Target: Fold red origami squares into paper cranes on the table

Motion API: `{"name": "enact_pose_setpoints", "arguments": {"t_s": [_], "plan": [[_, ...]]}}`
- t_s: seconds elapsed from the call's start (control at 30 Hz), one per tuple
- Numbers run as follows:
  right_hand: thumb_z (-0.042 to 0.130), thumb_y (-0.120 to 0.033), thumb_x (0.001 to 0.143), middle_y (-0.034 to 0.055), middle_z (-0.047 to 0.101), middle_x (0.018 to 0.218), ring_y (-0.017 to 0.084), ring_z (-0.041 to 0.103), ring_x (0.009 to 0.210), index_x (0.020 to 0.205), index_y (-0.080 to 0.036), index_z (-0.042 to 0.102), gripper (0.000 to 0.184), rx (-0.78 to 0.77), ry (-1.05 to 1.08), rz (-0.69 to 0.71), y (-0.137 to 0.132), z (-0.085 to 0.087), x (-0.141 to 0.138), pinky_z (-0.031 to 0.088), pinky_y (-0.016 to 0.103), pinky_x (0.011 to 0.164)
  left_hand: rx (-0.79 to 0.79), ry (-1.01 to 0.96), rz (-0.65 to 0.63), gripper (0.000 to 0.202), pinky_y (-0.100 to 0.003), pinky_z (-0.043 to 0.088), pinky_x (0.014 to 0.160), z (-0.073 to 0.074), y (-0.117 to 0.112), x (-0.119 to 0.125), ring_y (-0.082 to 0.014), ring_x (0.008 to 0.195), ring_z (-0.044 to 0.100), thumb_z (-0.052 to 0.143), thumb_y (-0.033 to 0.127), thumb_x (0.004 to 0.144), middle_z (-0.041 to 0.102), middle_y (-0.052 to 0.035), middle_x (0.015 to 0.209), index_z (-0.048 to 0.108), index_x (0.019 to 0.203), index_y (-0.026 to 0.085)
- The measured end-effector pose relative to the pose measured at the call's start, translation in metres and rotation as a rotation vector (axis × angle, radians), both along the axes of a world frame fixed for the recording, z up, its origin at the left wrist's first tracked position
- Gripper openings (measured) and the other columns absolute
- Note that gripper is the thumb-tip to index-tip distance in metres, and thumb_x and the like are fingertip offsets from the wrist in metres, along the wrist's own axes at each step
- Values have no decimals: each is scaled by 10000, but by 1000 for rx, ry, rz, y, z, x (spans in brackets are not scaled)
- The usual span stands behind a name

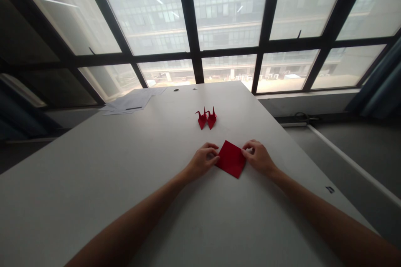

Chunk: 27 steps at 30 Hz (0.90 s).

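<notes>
A square of red origami paper lies between my hands, turned so its corners point roughly away, toward me and to the sides. My left hand pinches its left corner between thumb and fingers. At the right corner, my right hand grips the paper with thumb and fingertips. Whether the square is folded in layers, I cannot tell. Just beyond it, two red folded paper cranes stand side by side, touching or nearly so, with tails and necks raised.
The white table stretches toward large windows. Loose white sheets lie at its far left, with a dark pen-like stick on them. A small dark mark sits near the right edge. Blue curtains hang at both sides.
</notes>
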State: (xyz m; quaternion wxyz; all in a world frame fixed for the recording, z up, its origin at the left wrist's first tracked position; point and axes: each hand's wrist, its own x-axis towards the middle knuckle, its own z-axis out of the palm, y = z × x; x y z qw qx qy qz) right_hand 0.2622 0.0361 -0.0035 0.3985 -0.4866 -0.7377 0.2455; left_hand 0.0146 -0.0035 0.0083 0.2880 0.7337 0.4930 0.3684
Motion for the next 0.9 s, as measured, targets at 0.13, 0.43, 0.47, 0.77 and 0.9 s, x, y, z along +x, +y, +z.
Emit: {"name": "enact_pose_setpoints", "arguments": {"t_s": [0.13, 0.43, 0.47, 0.77, 0.9], "plan": [[604, -266, 803, 56, 674, 918, 178, 573, 776, 749, -180, 668, 120, 13, 112, 99, 2, 8, 4, 440, 301, 683, 55, -41, 38, 149, -284, 509, 760, 1, 1, -2, -173, 876, 607, 641, 296, 864, 608, -79, 1051, 671, 795, 167], [646, -381, 822, 26, 669, 710, 160, 577, 636, 801, -166, 682, 218, -134, 233, 251, 7, 10, 10, 462, 281, 587, -37, -92, 2, 221, -249, 431, 621, 3, 5, -9, -148, 669, 567, 600, 384, 892, 652, -20, 735, 628, 859, 167], [653, -385, 818, 26, 670, 713, 162, 587, 644, 804, -165, 681, 222, -152, 244, 271, 8, 9, 11, 471, 280, 592, -45, -107, -4, 233, -253, 438, 631, 3, 5, -9, -152, 681, 579, 601, 396, 888, 657, -22, 741, 621, 849, 168], [646, -305, 802, 28, 697, 798, 169, 638, 732, 866, -171, 678, 152, -224, 252, 423, 12, 4, 16, 524, 289, 688, -55, -102, -25, 198, -233, 419, 604, 1, 4, -7, -130, 648, 548, 569, 361, 905, 610, 5, 708, 566, 853, 170], [615, -282, 805, 52, 729, 906, 188, 658, 798, 954, -167, 705, 208, -221, 225, 441, 12, 3, 17, 539, 316, 736, -47, -119, -63, 171, -244, 462, 656, 2, 3, -7, -138, 705, 585, 530, 312, 932, 646, -12, 779, 610, 941, 161]]}}
